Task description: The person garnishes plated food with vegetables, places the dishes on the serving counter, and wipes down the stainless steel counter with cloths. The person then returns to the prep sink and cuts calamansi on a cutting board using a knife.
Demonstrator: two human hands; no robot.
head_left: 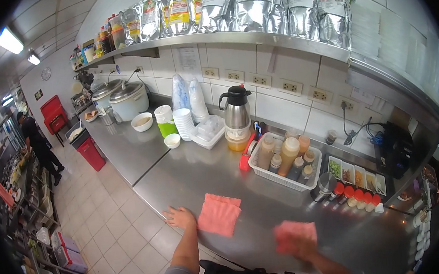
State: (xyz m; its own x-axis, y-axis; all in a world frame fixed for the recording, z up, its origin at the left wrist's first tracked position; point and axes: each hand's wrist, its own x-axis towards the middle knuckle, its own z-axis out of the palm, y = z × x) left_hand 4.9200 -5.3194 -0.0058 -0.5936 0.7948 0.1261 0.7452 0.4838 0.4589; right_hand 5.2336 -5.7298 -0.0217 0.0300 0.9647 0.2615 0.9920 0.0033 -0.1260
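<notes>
My left hand (181, 217) rests on the front edge of the steel counter (166, 181), fingers spread and holding nothing. Just right of it lies a folded pink cloth (219, 214), flat on the metal. My right hand (296, 246), smeared by motion, is on a second pink cloth (303, 229) against the counter top; its separate fingers are hard to make out. Behind that hand stands a white basket (284, 179) of squeeze bottles. To the basket's right is a row of red-capped shakers (352, 197).
Along the wall stand a thermos jug (236, 102), stacked white bowls (183, 124), a plastic container (209, 132) and rice cookers (129, 100). Small trays of toppings (357, 174) sit at right. Foil pouches (256, 7) fill the overhead shelf. Another person (36, 139) stands far left, near a red bin (89, 152).
</notes>
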